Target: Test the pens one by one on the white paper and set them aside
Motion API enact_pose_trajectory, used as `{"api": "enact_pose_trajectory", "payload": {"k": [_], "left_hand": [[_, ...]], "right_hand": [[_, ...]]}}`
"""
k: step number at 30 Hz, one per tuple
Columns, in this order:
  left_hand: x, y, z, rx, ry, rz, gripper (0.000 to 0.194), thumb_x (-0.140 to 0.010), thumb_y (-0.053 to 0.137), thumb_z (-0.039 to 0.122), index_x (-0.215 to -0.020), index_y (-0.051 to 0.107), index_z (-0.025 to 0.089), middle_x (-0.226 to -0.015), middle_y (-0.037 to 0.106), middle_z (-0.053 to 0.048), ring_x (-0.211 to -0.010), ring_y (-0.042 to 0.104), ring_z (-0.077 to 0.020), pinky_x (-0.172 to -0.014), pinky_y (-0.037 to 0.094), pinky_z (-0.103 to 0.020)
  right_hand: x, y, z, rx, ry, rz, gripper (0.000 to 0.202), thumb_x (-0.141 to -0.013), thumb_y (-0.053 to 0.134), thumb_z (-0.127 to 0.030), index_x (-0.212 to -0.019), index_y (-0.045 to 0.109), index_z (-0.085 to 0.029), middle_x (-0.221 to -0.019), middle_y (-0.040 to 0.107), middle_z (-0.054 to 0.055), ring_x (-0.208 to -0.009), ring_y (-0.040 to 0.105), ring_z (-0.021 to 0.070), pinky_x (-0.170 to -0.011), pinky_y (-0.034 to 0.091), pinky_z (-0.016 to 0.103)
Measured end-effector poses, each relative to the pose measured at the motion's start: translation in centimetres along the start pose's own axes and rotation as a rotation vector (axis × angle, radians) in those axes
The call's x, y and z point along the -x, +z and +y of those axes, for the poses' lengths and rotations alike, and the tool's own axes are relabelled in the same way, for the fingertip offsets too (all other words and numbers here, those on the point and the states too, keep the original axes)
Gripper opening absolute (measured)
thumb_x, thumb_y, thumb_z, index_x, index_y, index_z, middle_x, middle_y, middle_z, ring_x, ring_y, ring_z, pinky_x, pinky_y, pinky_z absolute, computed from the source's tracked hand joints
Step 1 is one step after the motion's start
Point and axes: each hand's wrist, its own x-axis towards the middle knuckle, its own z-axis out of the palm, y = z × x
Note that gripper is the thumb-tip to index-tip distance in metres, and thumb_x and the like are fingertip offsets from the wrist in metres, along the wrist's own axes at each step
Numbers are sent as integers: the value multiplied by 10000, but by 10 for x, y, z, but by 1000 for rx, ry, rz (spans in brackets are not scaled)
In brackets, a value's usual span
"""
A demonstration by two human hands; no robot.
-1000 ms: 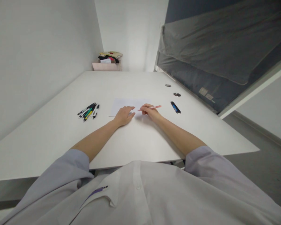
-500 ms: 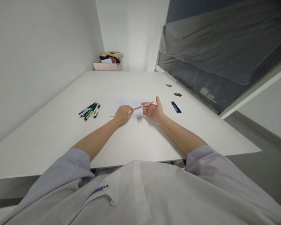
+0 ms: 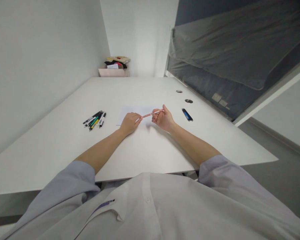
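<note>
A thin pink pen (image 3: pixel 147 115) spans the gap between my hands, above a white sheet of paper (image 3: pixel 125 110). Its left end is pinched by my left hand (image 3: pixel 130 123), which rests at the paper's left part, palm down. My right hand (image 3: pixel 163 118) is turned palm up, its fingers curled around the pen's right end and the thumb close to that end. Under my left hand a thin dark line shows at the paper's lower left edge.
Several pens (image 3: pixel 95 120) lie in a pile to the left on the white table (image 3: pixel 150 156). A blue and black item (image 3: pixel 187 115) lies at the right, below two round table inserts (image 3: pixel 189 101). A box (image 3: pixel 113 72) with cloth stands at the far end.
My right thumb has come down from its raised pose to the pen's right end. The view has shifted slightly; my left hand keeps its pinch.
</note>
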Motion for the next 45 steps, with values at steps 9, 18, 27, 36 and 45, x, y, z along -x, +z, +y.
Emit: {"api": "enact_pose_trajectory", "payload": {"k": [9,18,27,36,45], "left_hand": [[-1,-6,-3,-17,-12,-43,376,-1019,389,376,-1022,709,179,-1002,746,-115,-962,650,-254,-881,445,-426],[-1,-11,-4,-50,15,-179,346,-996,406,324,-1055,725,203,-1091,721,-111,-1012,618,-269,-929,425,-458],[-1,-10,-5,-76,43,-160,316,-995,435,321,-1078,724,224,-1107,707,-107,-1043,601,-273,-950,411,-463],[-1,-14,-3,-69,19,-170,310,-984,443,318,-1105,712,225,-1089,699,-118,-1049,606,-285,-974,404,-486],[4,-9,-9,-79,-90,-115,445,-902,533,303,-1327,571,175,-1200,675,-149,-1140,593,-316,-1017,405,-496]], "right_hand": [[-7,-18,-7,309,-172,129,546,-898,425,-669,-729,667,-209,-519,500,-3,-520,468,150,-583,411,288],[5,-24,-12,1531,-407,-102,134,-810,661,-275,-882,756,-211,-837,710,59,-755,588,189,-756,413,306],[5,-12,2,1726,-368,-238,208,-883,613,-259,-1013,772,-227,-862,723,64,-737,592,182,-692,376,283],[9,0,2,1726,-333,-243,255,-814,644,-181,-1029,775,-225,-871,728,71,-756,613,196,-725,407,292],[9,-77,-58,1825,-28,438,318,-829,593,-233,-1091,766,-183,-640,687,39,-713,629,206,-705,411,282]]}}
